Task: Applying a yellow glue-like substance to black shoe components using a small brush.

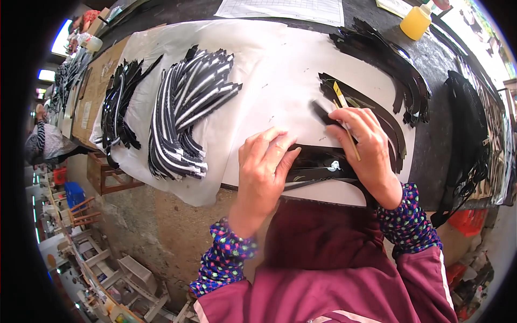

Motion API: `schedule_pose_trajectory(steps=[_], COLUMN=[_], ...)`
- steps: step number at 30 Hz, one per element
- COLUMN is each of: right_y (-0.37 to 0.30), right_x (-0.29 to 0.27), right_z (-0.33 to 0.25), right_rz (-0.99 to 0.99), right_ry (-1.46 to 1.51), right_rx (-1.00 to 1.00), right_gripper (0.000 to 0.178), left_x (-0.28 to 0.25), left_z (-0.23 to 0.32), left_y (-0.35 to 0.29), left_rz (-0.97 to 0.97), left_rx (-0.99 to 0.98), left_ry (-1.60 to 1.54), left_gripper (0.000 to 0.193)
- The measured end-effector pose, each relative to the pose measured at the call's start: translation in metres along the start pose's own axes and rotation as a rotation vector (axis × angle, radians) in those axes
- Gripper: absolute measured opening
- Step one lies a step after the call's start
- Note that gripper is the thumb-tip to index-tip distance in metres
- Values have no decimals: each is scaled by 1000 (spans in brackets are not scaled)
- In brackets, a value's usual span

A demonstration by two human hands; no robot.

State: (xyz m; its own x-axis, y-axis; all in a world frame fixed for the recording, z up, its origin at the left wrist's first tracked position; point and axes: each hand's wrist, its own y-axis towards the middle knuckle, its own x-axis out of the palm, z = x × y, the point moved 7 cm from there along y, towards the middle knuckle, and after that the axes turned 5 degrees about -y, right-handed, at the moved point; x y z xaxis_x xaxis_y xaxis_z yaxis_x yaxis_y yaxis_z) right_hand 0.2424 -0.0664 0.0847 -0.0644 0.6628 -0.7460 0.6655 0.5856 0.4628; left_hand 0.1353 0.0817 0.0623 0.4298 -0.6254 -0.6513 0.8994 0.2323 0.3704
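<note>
The fingers of the left hand (261, 164) are drawn close together at the left end of flat black strips (311, 160); whether anything is pinched there cannot be told. By the fingers of the right hand (366, 134), a slim wooden stick (353, 142) is held, and a blurred dark piece (323, 112) is gripped at their tips. A white dab (334, 166) is seen on the strips, between both hands' fingers. Black-and-white strips (183, 113) are bundled well left of the left fingers; beyond the right ones, a yellow bottle (416, 22) is stood on the counter (437, 58).
</note>
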Motion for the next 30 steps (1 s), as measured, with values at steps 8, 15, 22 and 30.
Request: schedule_pose_trajectory(steps=[8,15,22,30], right_y=[-5,-5,-4,-2], right_x=[4,-8,-2,-3], right_z=[0,9,13,16], right_rz=[-7,162,85,51], right_ry=[62,-124,-139,-122], right_rx=[-20,54,42,102], right_gripper=[19,17,20,20], left_x=[-12,-13,-8,-7], left_z=[24,31,19,41], left_y=[-12,-11,-8,-9], left_rz=[95,77,-144,-95], left_rx=[214,180,-48,66], left_ry=[203,207,116,339], left_gripper=[30,27,19,21])
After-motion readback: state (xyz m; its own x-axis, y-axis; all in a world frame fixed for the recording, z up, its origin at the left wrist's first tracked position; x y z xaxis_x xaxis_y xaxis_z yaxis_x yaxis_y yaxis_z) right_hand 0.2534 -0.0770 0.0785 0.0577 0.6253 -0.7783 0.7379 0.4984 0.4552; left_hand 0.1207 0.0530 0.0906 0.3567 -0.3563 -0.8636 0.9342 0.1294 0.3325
